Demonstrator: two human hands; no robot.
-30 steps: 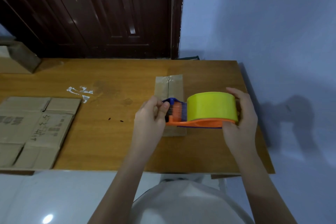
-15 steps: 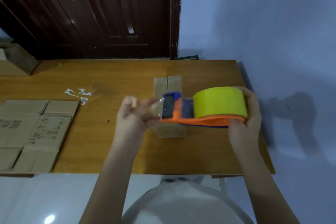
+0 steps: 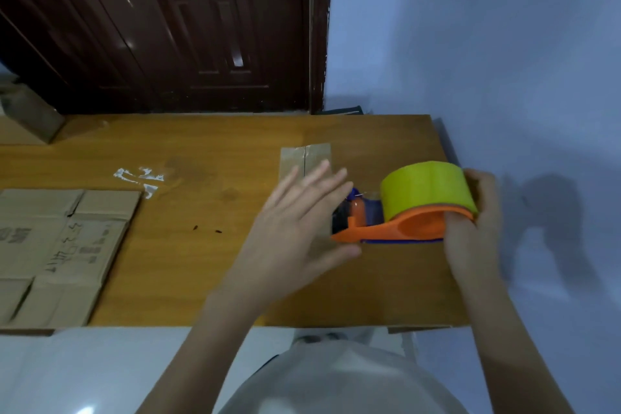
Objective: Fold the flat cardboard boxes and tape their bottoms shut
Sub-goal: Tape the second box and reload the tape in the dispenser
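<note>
A small folded cardboard box [image 3: 314, 158] stands on the wooden table [image 3: 201, 245], its flap seam facing up; most of it is hidden behind my left hand. My left hand [image 3: 299, 225] hovers over the box with fingers spread and straight, holding nothing. My right hand [image 3: 470, 232] grips the rear of an orange tape dispenser [image 3: 403, 228] carrying a yellow-green tape roll [image 3: 426, 190]. The dispenser's blade end points left toward my left hand. A stack of flat cardboard boxes [image 3: 57, 252] lies at the table's left front.
Scraps of clear tape [image 3: 141, 178] lie on the tabletop left of centre. Another cardboard box [image 3: 30, 114] stands at the far left back. A dark wooden door [image 3: 184, 27] is behind the table, and a blue wall [image 3: 487, 60] borders its right edge.
My left hand has let go of the tape end, opened its fingers and moved over the box. My right hand has carried the dispenser to the right.
</note>
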